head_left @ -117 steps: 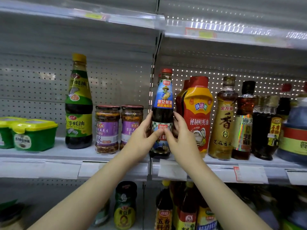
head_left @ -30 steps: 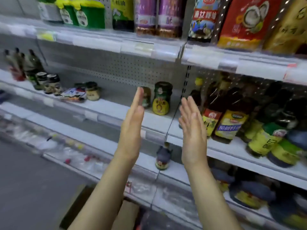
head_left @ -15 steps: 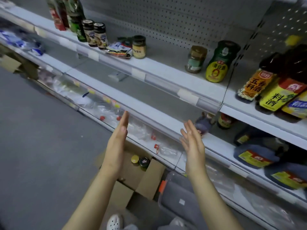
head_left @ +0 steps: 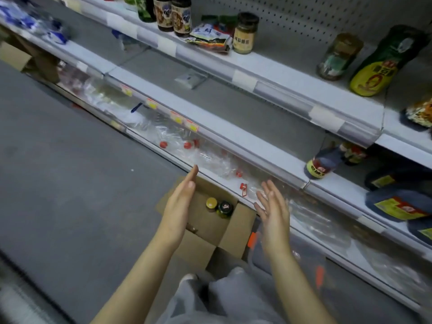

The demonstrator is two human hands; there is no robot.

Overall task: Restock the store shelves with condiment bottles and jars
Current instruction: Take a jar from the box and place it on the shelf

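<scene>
You look to be at the fetching step: your left hand (head_left: 180,202) and right hand (head_left: 272,209) hover empty, fingers straight, either side above the cardboard box (head_left: 236,230) on the floor, so next reach down to the gold-lidded jar (head_left: 211,204) and dark-lidded jar (head_left: 225,208) at its far side and grip one.

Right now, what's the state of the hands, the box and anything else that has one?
cardboard box, flaps open.
yellow-capped bottle, capped, upright in the box.
dark-capped bottle, capped, upright in the box.
left hand, open, holds nothing, above the box.
right hand, open, holds nothing.
packet, lying flat.
</scene>
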